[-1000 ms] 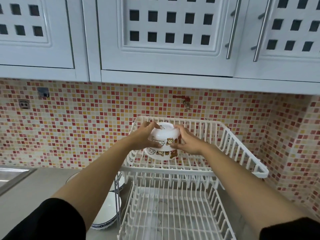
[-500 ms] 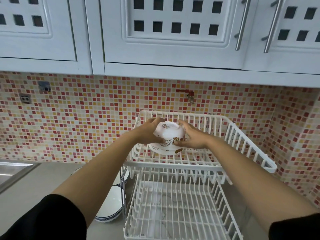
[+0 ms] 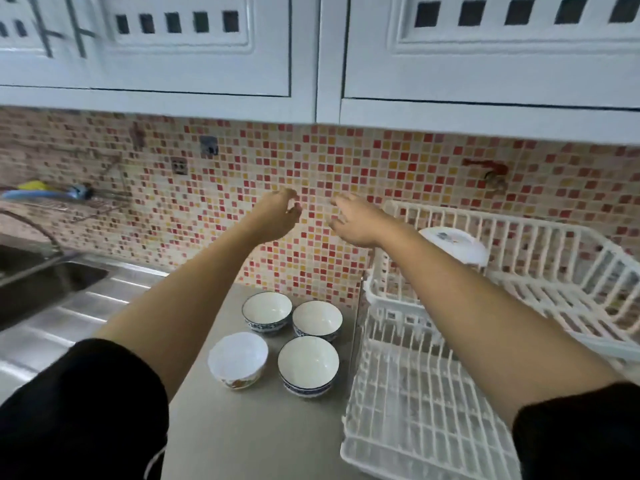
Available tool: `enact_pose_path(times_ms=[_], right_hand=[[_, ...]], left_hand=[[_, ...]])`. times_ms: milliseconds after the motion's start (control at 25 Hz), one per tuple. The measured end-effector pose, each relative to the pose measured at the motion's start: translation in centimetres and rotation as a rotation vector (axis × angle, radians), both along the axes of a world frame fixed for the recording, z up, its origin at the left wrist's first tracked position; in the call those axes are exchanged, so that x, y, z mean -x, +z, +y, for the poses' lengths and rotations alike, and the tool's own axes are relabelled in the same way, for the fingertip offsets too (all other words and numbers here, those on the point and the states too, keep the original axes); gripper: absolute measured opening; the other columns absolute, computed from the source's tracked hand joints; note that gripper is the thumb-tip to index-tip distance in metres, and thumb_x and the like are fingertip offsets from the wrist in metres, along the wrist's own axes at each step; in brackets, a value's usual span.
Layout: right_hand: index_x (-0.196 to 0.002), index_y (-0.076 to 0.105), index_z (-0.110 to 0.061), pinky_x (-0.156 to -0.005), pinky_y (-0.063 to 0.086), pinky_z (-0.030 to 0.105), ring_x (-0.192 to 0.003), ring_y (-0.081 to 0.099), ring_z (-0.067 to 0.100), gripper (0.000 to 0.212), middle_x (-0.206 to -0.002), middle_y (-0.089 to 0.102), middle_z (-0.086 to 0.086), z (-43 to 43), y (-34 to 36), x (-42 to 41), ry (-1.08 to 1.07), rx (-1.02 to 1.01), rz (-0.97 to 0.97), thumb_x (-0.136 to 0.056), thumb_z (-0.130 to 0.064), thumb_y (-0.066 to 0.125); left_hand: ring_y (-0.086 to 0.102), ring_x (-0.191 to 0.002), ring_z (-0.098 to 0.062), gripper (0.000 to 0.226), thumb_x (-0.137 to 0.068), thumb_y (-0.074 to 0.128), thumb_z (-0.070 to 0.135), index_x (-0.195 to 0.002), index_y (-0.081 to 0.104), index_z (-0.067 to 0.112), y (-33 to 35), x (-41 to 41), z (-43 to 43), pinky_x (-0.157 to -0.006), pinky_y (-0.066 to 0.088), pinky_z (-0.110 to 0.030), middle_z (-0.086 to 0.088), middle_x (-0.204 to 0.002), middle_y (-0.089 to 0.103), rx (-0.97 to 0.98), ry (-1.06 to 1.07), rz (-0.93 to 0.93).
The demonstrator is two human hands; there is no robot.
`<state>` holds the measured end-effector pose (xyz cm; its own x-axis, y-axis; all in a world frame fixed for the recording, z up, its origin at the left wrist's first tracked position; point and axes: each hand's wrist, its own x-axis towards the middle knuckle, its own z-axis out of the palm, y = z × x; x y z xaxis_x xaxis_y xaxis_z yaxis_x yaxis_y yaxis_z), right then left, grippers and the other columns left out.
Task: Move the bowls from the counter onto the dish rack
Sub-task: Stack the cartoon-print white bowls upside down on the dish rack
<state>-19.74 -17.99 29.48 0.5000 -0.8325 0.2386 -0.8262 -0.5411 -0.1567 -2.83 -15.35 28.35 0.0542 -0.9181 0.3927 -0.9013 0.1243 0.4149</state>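
Observation:
A white two-tier dish rack (image 3: pixel 540 268) stands at the right of the grey counter (image 3: pixel 249 431). One white bowl with a cartoon print (image 3: pixel 453 249) lies upside down on the rack's upper tier. Several bowls sit upright on the counter left of the rack: blue-rimmed bowls (image 3: pixel 266 311), (image 3: pixel 317 320), (image 3: pixel 308 365) and a plain white bowl with an orange print (image 3: pixel 238 360). My left hand (image 3: pixel 277 213) and my right hand (image 3: pixel 353 218) hover in the air before the tiled wall, left of the rack, both empty with fingers loosely spread.
A steel sink (image 3: pixel 38 282) with a drainboard and a tap lies at the left. White wall cabinets (image 3: pixel 311 46) hang overhead. A red valve (image 3: pixel 488 169) sticks out of the mosaic backsplash above the rack.
Both hands have let go of the printed bowl, which now rests on the upper tier. The hands and the view have swung left, showing the bowls on the counter.

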Motion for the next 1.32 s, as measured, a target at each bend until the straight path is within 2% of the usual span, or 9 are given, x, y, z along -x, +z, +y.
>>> enact_pose_path(times_ms=[200, 320, 440, 560, 720, 960, 1040, 1160, 1320], right_hand=[[-0.147, 0.021, -0.008, -0.113, 0.027, 0.044, -0.141, 0.024, 0.031, 0.059, -0.155, 0.021, 0.013, 0.2, -4.8, -10.5, 0.025, -0.075, 0.048, -0.097, -0.033, 0.04], [-0.142, 0.03, -0.009, -0.105, 0.037, 0.046, -0.132, 0.036, 0.033, 0.057, -0.148, 0.033, 0.014, 0.3, -9.1, -13.9, -0.037, -0.108, -0.017, -0.095, -0.038, 0.042], [-0.139, 0.034, -0.009, -0.098, 0.04, 0.044, -0.127, 0.039, 0.032, 0.052, -0.142, 0.038, 0.013, 0.0, -14.7, -15.7, -0.112, -0.156, -0.056, -0.096, -0.037, 0.041], [-0.139, 0.034, -0.006, -0.101, 0.038, 0.043, -0.13, 0.036, 0.032, 0.053, -0.143, 0.037, 0.014, -1.6, -19.6, -16.3, -0.176, -0.233, -0.029, -0.096, -0.036, 0.041], [-0.129, 0.045, -0.003, -0.097, 0.04, 0.04, -0.124, 0.043, 0.031, 0.047, -0.133, 0.047, 0.015, -4.8, -25.8, -16.9, -0.177, -0.321, 0.09, -0.096, -0.036, 0.041], [-0.134, 0.043, -0.009, -0.107, 0.029, 0.04, -0.131, 0.038, 0.03, 0.054, -0.139, 0.048, 0.012, -7.4, -32.5, -17.4, -0.128, -0.339, 0.315, -0.093, -0.043, 0.046], [-0.133, 0.044, -0.011, -0.106, 0.027, 0.04, -0.13, 0.04, 0.027, 0.048, -0.136, 0.051, 0.008, -7.9, -33.7, -17.7, -0.104, -0.336, 0.416, -0.093, -0.038, 0.046], [-0.126, 0.05, -0.013, -0.103, 0.028, 0.037, -0.124, 0.046, 0.023, 0.035, -0.128, 0.059, 0.004, -8.2, -34.4, -18.3, -0.049, -0.25, 0.495, -0.093, -0.019, 0.048], [-0.118, 0.055, -0.012, -0.095, 0.038, 0.034, -0.113, 0.057, 0.025, 0.029, -0.118, 0.065, 0.007, -7.6, -33.0, -18.8, -0.071, -0.254, 0.351, -0.09, -0.01, 0.049]], left_hand=[[0.047, -0.128, -0.036, 0.047, -0.099, 0.037, 0.027, -0.139, 0.038, 0.003, -5.2, -8.8, 1.6, -0.103, 0.04, -0.041, -0.02, -0.141, 0.047, -0.15, 0.136, -0.069], [0.048, -0.125, -0.038, 0.048, -0.098, 0.038, 0.028, -0.137, 0.04, 0.0, -9.5, -12.2, 1.6, -0.102, 0.039, -0.043, -0.024, -0.137, 0.05, -0.255, 0.141, -0.117], [0.047, -0.126, -0.038, 0.048, -0.098, 0.039, 0.029, -0.135, 0.041, -0.001, -14.5, -14.3, 1.4, -0.103, 0.038, -0.042, -0.024, -0.136, 0.05, -0.37, 0.174, -0.112], [0.046, -0.126, -0.038, 0.05, -0.098, 0.039, 0.03, -0.135, 0.04, -0.002, -19.6, -15.6, 0.6, -0.102, 0.037, -0.04, -0.026, -0.136, 0.048, -0.485, 0.212, -0.051], [0.047, -0.125, -0.039, 0.05, -0.097, 0.038, 0.032, -0.134, 0.039, -0.001, -26.0, -16.9, -0.4, -0.101, 0.038, -0.041, -0.026, -0.135, 0.048, -0.613, 0.303, 0.034], [0.048, -0.123, -0.038, 0.049, -0.098, 0.036, 0.032, -0.132, 0.037, -0.003, -31.7, -17.0, -2.0, -0.098, 0.039, -0.039, -0.025, -0.132, 0.05, -0.766, 0.4, 0.151], [0.051, -0.119, -0.039, 0.045, -0.097, 0.039, 0.028, -0.129, 0.037, -0.003, -32.9, -16.7, -2.4, -0.095, 0.042, -0.039, -0.025, -0.129, 0.053, -0.8, 0.415, 0.197], [0.057, -0.112, -0.04, 0.042, -0.089, 0.052, 0.01, -0.126, 0.038, -0.003, -33.8, -16.1, -2.4, -0.09, 0.05, -0.04, -0.024, -0.125, 0.056, -0.849, 0.435, 0.27], [0.059, -0.109, -0.044, 0.049, -0.078, 0.06, -0.006, -0.123, 0.04, -0.006, -32.9, -16.4, -2.3, -0.087, 0.053, -0.046, -0.027, -0.124, 0.055, -0.827, 0.465, 0.357]])
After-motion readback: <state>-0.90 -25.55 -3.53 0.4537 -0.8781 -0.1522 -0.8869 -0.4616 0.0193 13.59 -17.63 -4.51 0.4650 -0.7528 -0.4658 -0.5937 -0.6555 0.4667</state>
